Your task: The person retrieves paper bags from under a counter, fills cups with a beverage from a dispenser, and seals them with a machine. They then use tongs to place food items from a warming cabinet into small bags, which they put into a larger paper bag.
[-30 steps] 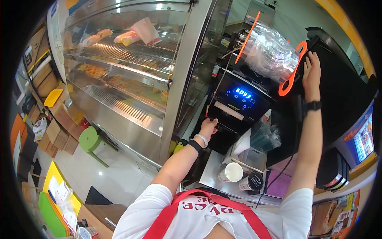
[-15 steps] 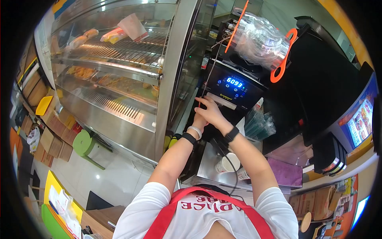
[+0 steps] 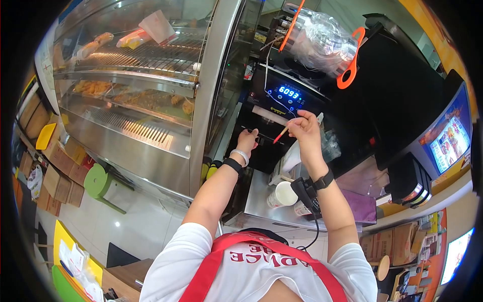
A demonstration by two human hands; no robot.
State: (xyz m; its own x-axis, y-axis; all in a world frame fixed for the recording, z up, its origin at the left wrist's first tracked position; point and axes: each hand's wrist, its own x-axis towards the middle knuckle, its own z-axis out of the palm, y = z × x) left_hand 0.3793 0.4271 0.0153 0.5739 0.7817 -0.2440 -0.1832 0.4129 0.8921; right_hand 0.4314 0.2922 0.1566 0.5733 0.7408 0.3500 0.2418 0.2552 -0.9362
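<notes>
My right hand [image 3: 307,132] pinches a thin stick [image 3: 282,134], red at its lower end and pale yellow higher up, in front of the black machine [image 3: 266,95] with a blue lit display. To its left my left hand [image 3: 246,141] is closed, its thumb and fingers together near a thin dark line; what it holds is too small to make out. A thin cord hangs down over the machine's front. Below my right hand a white paper cup [image 3: 283,194] stands on the steel counter [image 3: 256,201].
A glass food warmer [image 3: 193,131] with a steel frame stands at the left. A clear container [image 3: 327,43] with orange parts sits above the machine. On the floor are a green stool [image 3: 98,181] and boxes [image 3: 63,183]. A lit screen [image 3: 450,143] is at the right.
My hands were together at the machine's front and are now apart. My right hand has moved right, with the red-ended stick now visible in it. The view has shifted slightly.
</notes>
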